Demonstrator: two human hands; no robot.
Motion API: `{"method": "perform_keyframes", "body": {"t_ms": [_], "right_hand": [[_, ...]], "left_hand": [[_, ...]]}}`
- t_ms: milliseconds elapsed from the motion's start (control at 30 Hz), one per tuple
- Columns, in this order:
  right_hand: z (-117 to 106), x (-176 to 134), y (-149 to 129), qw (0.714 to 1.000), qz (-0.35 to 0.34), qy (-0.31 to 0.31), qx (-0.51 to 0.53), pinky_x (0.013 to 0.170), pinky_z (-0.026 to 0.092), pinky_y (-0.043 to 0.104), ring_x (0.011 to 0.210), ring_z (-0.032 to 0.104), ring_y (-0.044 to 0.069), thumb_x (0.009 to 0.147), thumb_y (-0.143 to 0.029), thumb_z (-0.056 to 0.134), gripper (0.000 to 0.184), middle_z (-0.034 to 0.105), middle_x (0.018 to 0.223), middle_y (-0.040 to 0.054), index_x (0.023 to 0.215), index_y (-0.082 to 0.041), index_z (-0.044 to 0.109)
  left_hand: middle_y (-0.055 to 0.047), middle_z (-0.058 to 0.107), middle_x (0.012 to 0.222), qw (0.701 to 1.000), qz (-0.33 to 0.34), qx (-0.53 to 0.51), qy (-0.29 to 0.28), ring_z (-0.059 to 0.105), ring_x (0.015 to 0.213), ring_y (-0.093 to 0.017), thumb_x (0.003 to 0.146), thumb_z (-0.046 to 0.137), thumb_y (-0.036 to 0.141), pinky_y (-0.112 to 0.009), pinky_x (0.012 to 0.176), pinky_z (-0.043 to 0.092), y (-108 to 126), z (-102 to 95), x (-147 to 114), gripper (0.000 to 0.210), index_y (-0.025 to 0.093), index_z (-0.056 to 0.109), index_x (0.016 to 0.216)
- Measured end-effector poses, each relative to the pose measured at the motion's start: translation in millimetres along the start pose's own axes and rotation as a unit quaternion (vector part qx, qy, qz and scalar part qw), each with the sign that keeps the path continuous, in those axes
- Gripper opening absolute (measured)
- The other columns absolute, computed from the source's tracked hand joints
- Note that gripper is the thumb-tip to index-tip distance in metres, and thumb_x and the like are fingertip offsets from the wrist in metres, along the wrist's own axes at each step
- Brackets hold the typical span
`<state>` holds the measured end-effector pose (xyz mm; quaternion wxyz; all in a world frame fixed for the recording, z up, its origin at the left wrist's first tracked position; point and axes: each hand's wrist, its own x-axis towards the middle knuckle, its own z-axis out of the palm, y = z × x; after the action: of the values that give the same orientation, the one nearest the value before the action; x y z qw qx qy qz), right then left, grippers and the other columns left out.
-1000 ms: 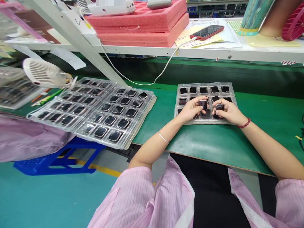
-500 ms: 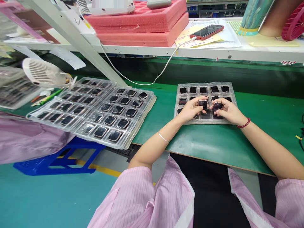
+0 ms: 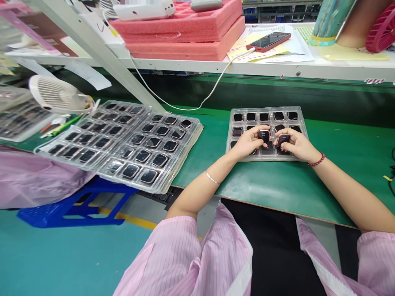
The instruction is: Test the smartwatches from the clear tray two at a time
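Between its thumb and fingers, my left hand (image 3: 249, 142) grips a square smartwatch body (image 3: 263, 136) without a strap; small lit marks show on its dark screen. My right hand (image 3: 298, 145) is closed on a second smartwatch body (image 3: 283, 140), its thumb across the lower part of the screen. Both hands are side by side over a clear plastic tray (image 3: 268, 158). Similar dark-screened watch bodies sit in the tray's pockets, such as a watch body (image 3: 264, 117) in the back row. My hands hide part of the middle and front pockets.
Clear trays (image 3: 168, 181) holding several watch bodies lie on the green table (image 3: 210, 156) to the left. Behind them is a white fan (image 3: 58, 94). A white cable (image 3: 185, 109) hangs from the shelf (image 3: 185, 63). Another person's pink sleeve (image 3: 40, 176) and a blue stool (image 3: 77, 209) are at left.
The watch body in my right hand has turned more upright. Small lit marks now show on the left one's screen. The other person's sleeve at left has shifted slightly.
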<state>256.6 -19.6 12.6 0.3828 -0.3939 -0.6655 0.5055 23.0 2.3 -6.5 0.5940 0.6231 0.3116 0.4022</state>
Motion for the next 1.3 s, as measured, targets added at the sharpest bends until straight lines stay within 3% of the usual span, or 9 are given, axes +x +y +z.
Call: {"method": "perform_keyframes", "body": {"t_ms": [100,300,567,867,1100,1300], "right_hand": [[0.1,0.2,-0.6,1.0,-0.004,-0.002,-0.001,0.067,0.058,0.032,0.085,0.07,0.022,0.073,-0.02,0.074,0.039,0.076,0.097,0.0063,0.112,-0.022,0.064],[-0.1,0.6,-0.5,0.999,0.03,0.002,0.02,0.06,0.055,0.029,0.063,0.063,0.014,0.082,-0.032,0.073,0.029,0.077,0.093,0.0049,0.109,-0.021,0.067],[0.1,0.0,-3.7,1.0,0.004,-0.011,0.012,0.065,0.057,0.03,0.069,0.068,0.015,0.074,-0.02,0.073,0.035,0.076,0.096,0.0023,0.108,-0.023,0.067],[-0.6,-0.1,-0.3,1.0,0.007,-0.014,0.009,0.067,0.059,0.031,0.074,0.072,0.017,0.079,-0.023,0.074,0.032,0.078,0.102,0.0041,0.11,-0.023,0.069],[-0.2,0.0,-0.6,1.0,0.009,-0.011,0.01,0.068,0.061,0.032,0.076,0.072,0.018,0.078,-0.024,0.076,0.032,0.078,0.101,0.0046,0.109,-0.023,0.07],[0.2,-0.8,-0.4,1.0,0.018,-0.006,0.005,0.069,0.062,0.033,0.075,0.071,0.018,0.083,-0.031,0.076,0.027,0.079,0.098,0.0055,0.109,-0.022,0.073]], "left_hand": [[-0.013,0.076,0.117,1.0,0.0,0.004,0.005,0.074,0.078,-0.016,0.078,0.066,0.022,-0.022,0.058,0.046,1.6,0.4,-0.9,0.061,0.015,0.057,0.138],[-0.014,0.078,0.105,1.0,-0.004,0.0,0.009,0.071,0.069,-0.015,0.089,0.068,0.043,-0.022,0.054,0.044,4.6,0.7,-2.7,0.048,0.013,0.063,0.125],[-0.012,0.076,0.111,1.0,-0.003,0.005,0.013,0.071,0.073,-0.013,0.08,0.072,0.029,-0.02,0.053,0.044,5.6,2.4,-2.3,0.05,0.014,0.061,0.126],[-0.01,0.075,0.105,1.0,-0.004,0.01,0.012,0.07,0.072,-0.013,0.083,0.074,0.038,-0.019,0.05,0.042,6.1,1.4,-3.3,0.048,0.014,0.062,0.122],[-0.01,0.076,0.109,1.0,-0.003,0.005,0.006,0.071,0.073,-0.013,0.079,0.072,0.027,-0.019,0.055,0.045,4.0,1.4,-2.2,0.046,0.015,0.062,0.122],[-0.01,0.077,0.103,1.0,-0.01,0.002,0.003,0.07,0.07,-0.013,0.085,0.074,0.041,-0.019,0.052,0.043,5.4,0.7,-3.5,0.045,0.015,0.064,0.121]]}}
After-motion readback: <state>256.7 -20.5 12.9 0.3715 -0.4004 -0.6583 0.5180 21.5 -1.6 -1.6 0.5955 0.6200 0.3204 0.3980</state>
